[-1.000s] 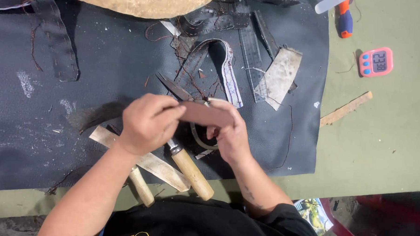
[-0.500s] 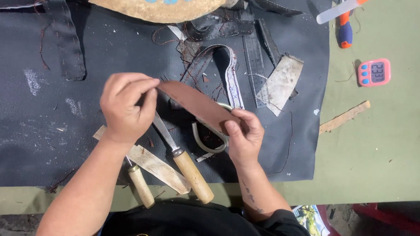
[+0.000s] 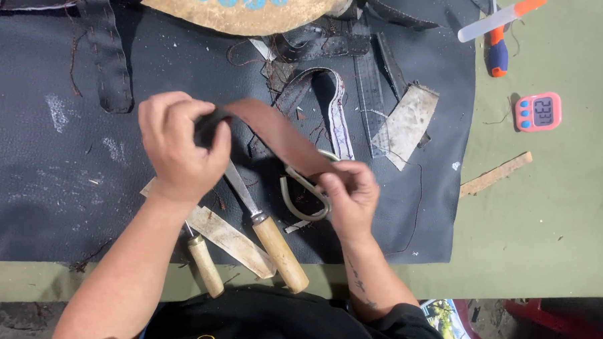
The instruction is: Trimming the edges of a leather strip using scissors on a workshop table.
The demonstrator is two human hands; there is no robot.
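Observation:
A brown leather strap (image 3: 276, 132) stretches between both hands above a dark leather sheet (image 3: 60, 181). My left hand (image 3: 178, 148) pinches the strap's left end, which is folded over. My right hand (image 3: 351, 194) grips its lower right end, right next to a metal ring (image 3: 301, 193) lying on the sheet. Under the strap lie a knife with a wooden handle (image 3: 278, 252), a second wooden-handled tool (image 3: 204, 266) and a pale flat strip (image 3: 229, 239).
Dark strap pieces and a curved stitched piece (image 3: 334, 104) lie at the back with a tan shape (image 3: 254, 7). On the green table to the right are a pink timer (image 3: 537, 112), an orange and blue tool (image 3: 498, 53), and a wooden stick (image 3: 495, 175).
My hands have drawn apart, the left moving left and up, pulling the brown strap out to its full length. The right hand has stayed by the metal ring.

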